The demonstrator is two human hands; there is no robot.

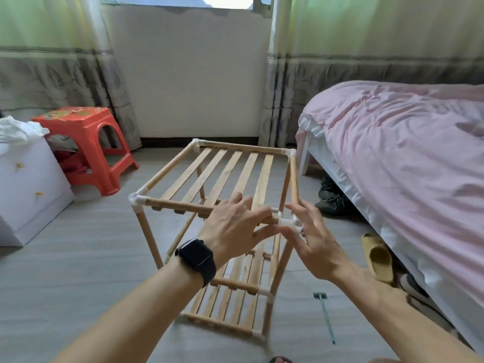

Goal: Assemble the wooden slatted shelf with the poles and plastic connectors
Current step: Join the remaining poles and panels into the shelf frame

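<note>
The wooden slatted shelf (222, 174) stands upright on the floor, with a top tier of slats and lower tiers beneath. White plastic connectors join its poles at the corners, such as the near-left one (137, 199). My left hand (235, 226), with a black watch on the wrist, has straight fingers spread over the near top pole beside the near-right connector (289, 223). My right hand (313, 239) reaches the same connector from the right with fingers spread, and its fingertips touch the white plastic. Neither hand plainly grips anything.
A bed with a pink cover (406, 158) fills the right side, with shoes and a yellow slipper (377, 258) under its edge. A small mallet (324, 313) lies on the floor near the shelf. An orange stool (86, 142) and a white cabinet (28, 184) stand left.
</note>
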